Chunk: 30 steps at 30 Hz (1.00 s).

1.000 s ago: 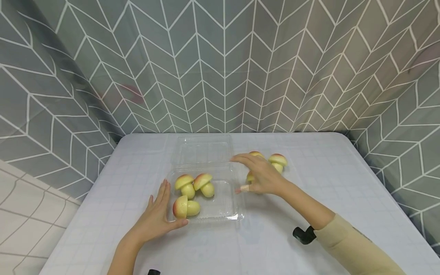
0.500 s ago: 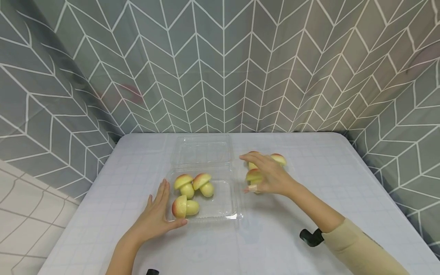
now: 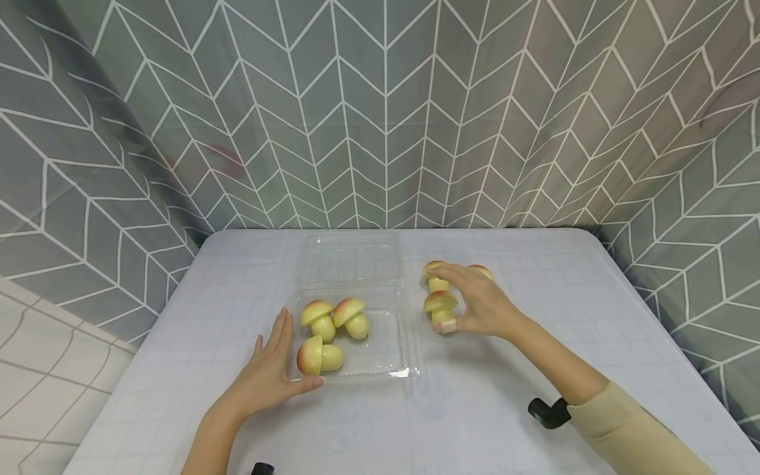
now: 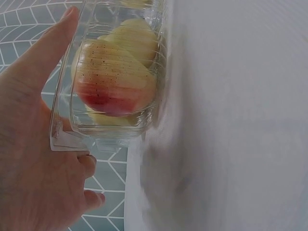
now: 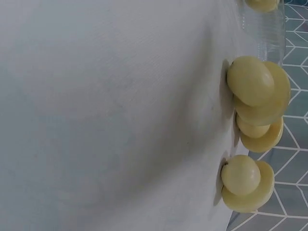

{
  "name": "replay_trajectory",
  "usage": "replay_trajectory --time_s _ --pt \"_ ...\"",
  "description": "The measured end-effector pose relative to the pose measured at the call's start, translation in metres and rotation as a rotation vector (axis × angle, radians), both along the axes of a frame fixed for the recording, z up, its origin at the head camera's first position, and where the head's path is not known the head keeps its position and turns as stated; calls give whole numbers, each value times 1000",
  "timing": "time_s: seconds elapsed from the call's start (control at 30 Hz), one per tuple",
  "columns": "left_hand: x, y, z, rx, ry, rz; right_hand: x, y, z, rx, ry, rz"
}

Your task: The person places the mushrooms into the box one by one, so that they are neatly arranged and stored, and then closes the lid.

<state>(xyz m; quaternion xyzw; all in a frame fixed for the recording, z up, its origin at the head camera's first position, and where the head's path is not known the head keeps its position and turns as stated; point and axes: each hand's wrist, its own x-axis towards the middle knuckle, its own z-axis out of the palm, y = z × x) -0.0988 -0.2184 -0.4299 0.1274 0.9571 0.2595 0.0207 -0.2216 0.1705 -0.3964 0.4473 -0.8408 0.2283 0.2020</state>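
A clear plastic clamshell box (image 3: 388, 340) lies with its lid (image 3: 355, 254) laid back, in the head view. Three toy mushrooms, yellow with reddish caps, lie in its left half; one is the front mushroom (image 3: 320, 357). My left hand (image 3: 264, 376) rests against the box's left side, fingers straight and thumb at the near corner; the left wrist view has the thumb (image 4: 53, 41) at the rim. Three more mushrooms sit right of the box. Over them hovers my right hand (image 3: 483, 307), fingers spread, thumb overlapping the nearest mushroom (image 3: 441, 305). No fingers show in the right wrist view.
Behind the nearest loose mushroom sits another mushroom (image 3: 436, 274), and a third mushroom (image 3: 482, 270) is partly hidden by the right hand. A white cloth covers the table (image 3: 368, 429). Grey patterned curtains (image 3: 386, 132) hang along its back and sides.
My right hand has drawn back from the box's right edge to the right, over the loose mushrooms, uncovering more of two of them. The left hand stays in place.
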Motion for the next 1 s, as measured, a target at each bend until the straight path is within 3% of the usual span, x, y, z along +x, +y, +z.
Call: replay_trajectory --time_s 0.33,0.57,1.0 --pt "-1 -1 -3 -7 8 3 2 8 -4 20 -5 -20" --pt "-2 0 1 -8 10 7 2 11 -10 -2 -3 -15" --pt "-1 0 -3 0 8 5 -2 16 -33 3 -13 -15"
